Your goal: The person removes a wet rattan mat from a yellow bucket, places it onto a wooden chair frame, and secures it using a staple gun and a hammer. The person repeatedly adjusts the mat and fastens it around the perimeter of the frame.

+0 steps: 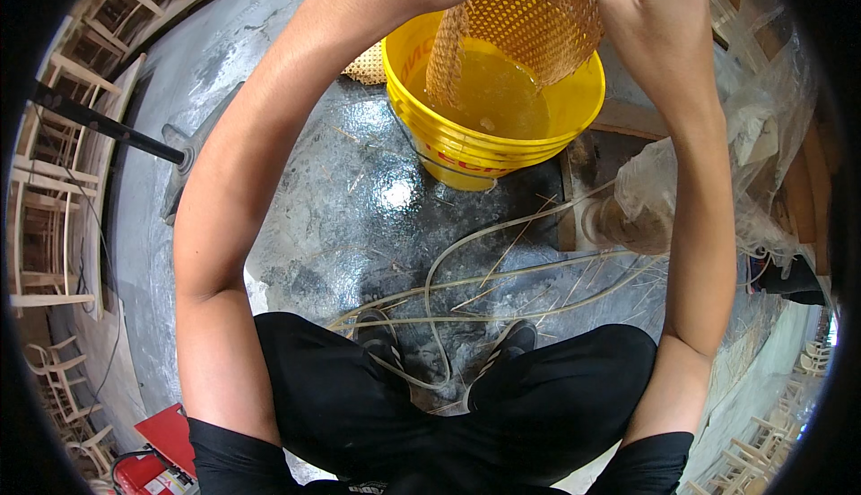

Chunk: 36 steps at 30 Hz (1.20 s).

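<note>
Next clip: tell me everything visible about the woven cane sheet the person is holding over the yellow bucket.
The woven cane sheet is a tan, open-mesh webbing with a regular pattern of small holes. It hangs curled above and partly into the yellow bucket, one rolled edge dipping toward the yellowish liquid inside. The right hand holds its right side near the top of the picture; the left hand is out of view beyond the top edge, so its hold cannot be seen. The sheet's upper part is cut off by the frame.

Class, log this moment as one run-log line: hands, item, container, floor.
hands: right hand grips cane webbing, left out of frame | webbing: over yellow bucket | bucket: holds liquid | floor: loose cane strands
</note>
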{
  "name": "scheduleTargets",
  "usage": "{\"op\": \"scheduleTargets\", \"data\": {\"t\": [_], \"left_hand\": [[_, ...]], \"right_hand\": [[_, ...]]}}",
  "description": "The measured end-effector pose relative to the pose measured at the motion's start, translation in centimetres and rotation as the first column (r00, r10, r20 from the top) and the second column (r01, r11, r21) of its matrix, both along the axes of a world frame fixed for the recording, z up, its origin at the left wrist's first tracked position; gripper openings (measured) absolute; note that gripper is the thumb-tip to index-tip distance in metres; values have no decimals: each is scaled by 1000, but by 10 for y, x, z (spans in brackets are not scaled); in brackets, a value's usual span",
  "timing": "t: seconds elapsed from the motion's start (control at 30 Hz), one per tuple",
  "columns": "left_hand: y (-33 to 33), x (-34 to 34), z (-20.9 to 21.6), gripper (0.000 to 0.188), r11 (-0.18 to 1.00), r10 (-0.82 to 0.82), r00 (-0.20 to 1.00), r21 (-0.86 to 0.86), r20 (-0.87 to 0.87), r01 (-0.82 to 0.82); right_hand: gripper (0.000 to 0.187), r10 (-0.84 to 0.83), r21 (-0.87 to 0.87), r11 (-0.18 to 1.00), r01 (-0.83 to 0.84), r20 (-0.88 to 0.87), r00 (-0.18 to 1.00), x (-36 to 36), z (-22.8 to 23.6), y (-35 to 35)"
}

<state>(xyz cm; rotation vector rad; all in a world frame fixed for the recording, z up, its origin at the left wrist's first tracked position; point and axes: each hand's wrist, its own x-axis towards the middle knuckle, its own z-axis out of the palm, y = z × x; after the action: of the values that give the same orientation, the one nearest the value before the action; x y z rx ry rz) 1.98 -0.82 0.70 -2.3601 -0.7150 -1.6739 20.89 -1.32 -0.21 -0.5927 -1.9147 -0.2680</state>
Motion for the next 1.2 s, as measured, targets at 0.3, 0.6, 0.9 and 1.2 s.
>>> {"op": "scheduleTargets", "data": {"t": [0.3,0.6,0.9,1.2], "left_hand": [[-5,0,-2,15,998,-40,999,47,-21,41],[-2,2,0,16,999,23,1000,-34,-8,-23],[11,0,-13,12,986,162,983,50,-89,-158],[-9,-14,3,30,918,298,931,-206,-210,-340]], "right_hand": [[31,20,-3,1000,-20,-2,1000,0,1,1],[30,14,-51,999,-16,-34,999,-3,0,-2],[36,-265,80,963,256,137,954,1,-5,-4],[37,-317,-12,948,319,90,944,0,5,-8]]}}
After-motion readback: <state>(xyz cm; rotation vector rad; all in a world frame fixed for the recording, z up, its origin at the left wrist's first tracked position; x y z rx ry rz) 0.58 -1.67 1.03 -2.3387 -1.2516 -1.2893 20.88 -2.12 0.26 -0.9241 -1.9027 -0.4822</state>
